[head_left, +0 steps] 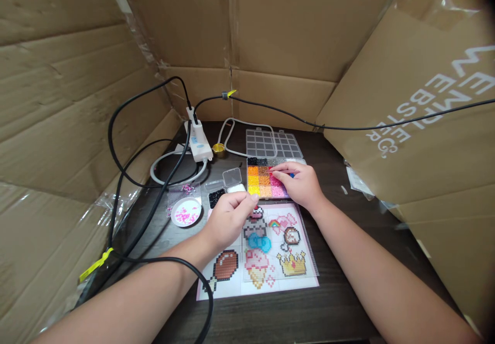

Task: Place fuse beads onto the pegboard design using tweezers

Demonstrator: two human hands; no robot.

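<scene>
My right hand (302,185) is closed on thin metal tweezers (284,170) whose tips rest over the orange and pink cells of an open bead box (266,180). My left hand (229,219) is pinched shut above the top edge of a printed pattern sheet (258,256) showing a drumstick, an ice cream, a crown and other pixel pictures. What the left fingers pinch is too small to make out. A clear pegboard lies over the sheet, with blue beads (260,242) placed near its middle.
A round white dish (186,212) of pink beads sits left of the sheet, beside small open bead cases (227,185). A white power strip (199,140) and black cables (154,199) occupy the left. Cardboard walls (417,127) surround the dark table (340,261).
</scene>
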